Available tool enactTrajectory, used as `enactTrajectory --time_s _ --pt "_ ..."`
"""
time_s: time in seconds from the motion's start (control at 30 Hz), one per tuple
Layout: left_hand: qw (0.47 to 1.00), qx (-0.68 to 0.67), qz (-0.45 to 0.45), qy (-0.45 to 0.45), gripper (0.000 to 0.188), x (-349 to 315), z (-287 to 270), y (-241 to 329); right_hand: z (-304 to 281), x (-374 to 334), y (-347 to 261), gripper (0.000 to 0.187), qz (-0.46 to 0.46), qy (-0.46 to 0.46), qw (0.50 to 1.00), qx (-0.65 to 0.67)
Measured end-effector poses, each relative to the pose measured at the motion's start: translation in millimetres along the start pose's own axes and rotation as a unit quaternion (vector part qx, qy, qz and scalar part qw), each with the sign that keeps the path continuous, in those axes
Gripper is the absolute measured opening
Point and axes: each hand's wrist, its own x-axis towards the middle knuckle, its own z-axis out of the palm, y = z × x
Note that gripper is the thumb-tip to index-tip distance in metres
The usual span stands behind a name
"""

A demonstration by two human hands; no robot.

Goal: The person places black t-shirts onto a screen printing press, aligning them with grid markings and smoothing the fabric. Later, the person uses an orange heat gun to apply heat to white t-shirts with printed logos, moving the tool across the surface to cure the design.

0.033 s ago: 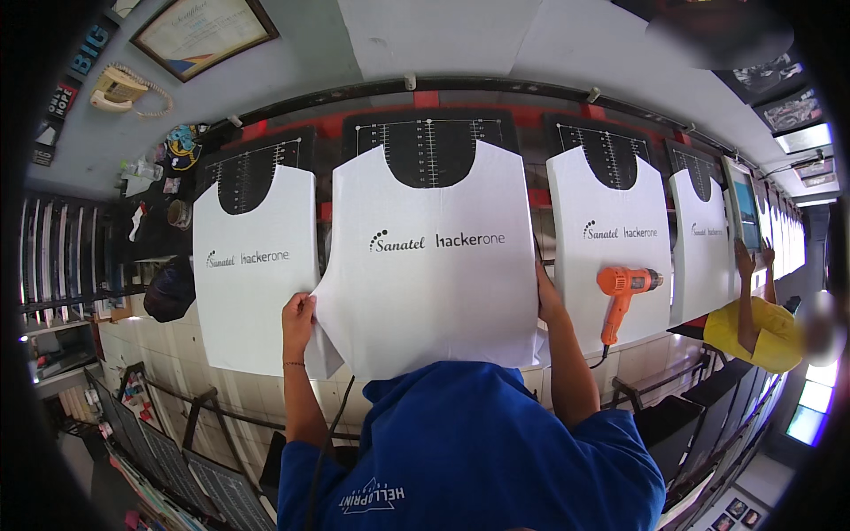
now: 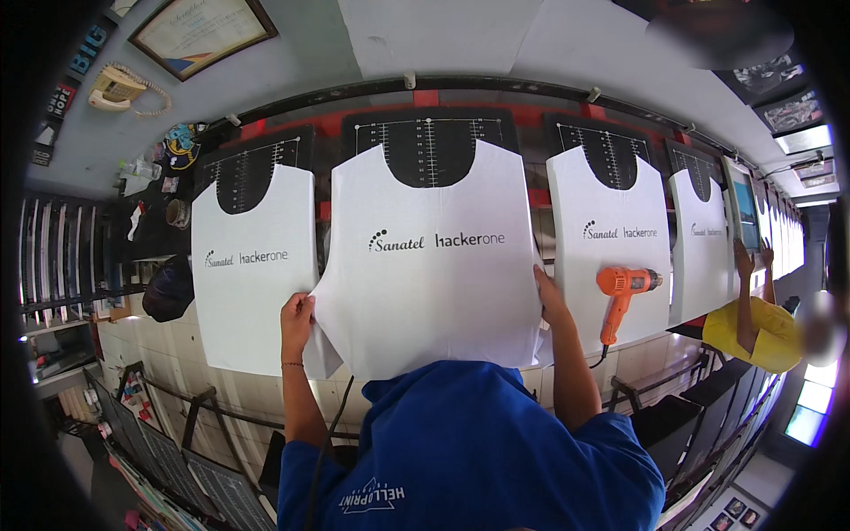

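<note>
A white garment piece with dark printed lettering [image 2: 434,292] lies over the middle black board [image 2: 429,146], whose white ruled lines show through the scooped neckline. My left hand [image 2: 298,317] pinches the garment's left edge, pulling the cloth out into a point. At the opposite edge, my right hand [image 2: 551,299] grips the side of the same garment; part of its fingers is hidden against the cloth. To the right, an orange heat gun [image 2: 620,301] rests on another white printed garment [image 2: 571,230].
A similar white garment [image 2: 252,310] covers the left board. More lie along the row to the right, where a co-worker in yellow [image 2: 753,332] reaches toward a framed screen [image 2: 742,208]. A dark cable [image 2: 329,434] runs beside my left arm. Black racks [image 2: 217,473] stand lower left.
My right hand has shifted slightly at the garment's right edge. My left hand keeps its pinch, and the garments and heat gun lie as before.
</note>
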Motion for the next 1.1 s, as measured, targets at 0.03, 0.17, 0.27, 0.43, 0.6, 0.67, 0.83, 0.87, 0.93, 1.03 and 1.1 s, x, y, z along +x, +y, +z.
enactTrajectory --time_s 0.03,0.17,0.27,0.43,0.6,0.67,0.83,0.87,0.93,1.03,1.1 --pt "1.0 -0.007 -0.006 -0.005 0.019 0 -1 2 0 -12 -6 0.054 -0.046 0.055 0.995 -0.067" --pt "0.999 -0.026 -0.017 -0.015 0.019 -3 -6 4 -4 -55 -39 0.036 -0.14 0.115 0.947 -0.267" --pt "0.999 -0.017 -0.022 -0.016 0.018 1 -10 -1 -20 -58 -43 0.027 -0.154 0.197 0.901 -0.353" --pt "0.999 -0.028 -0.014 -0.013 0.017 5 -11 -7 -20 -64 -44 0.024 -0.229 0.259 0.883 -0.318" --pt "0.999 -0.033 -0.014 -0.003 0.018 4 -9 -9 -25 -62 -41 0.023 -0.236 0.262 0.881 -0.315" --pt "0.999 -0.035 -0.012 0.0 0.018 4 -8 -8 -24 -63 -42 0.023 -0.229 0.268 0.882 -0.314" --pt "0.999 0.004 0.025 0.035 0.011 -1 -3 -11 -25 -72 -48 0.019 -0.255 0.276 0.87 -0.318" --pt "0.995 0.033 0.06 0.07 0.01 0 1 -19 -27 -76 -49 0.02 -0.267 0.285 0.862 -0.324" --pt "0.981 0.086 0.108 0.133 0.01 -8 11 -22 -55 -85 -53 0.027 -0.358 0.37 0.812 -0.275" --pt "0.962 0.142 0.147 0.181 0.022 -39 48 -6 -86 -110 -60 0.045 -0.366 0.497 0.722 -0.311" --pt "0.961 0.15 0.163 0.168 0.034 -59 70 -17 -121 -118 -53 0.061 -0.309 0.546 0.682 -0.374"
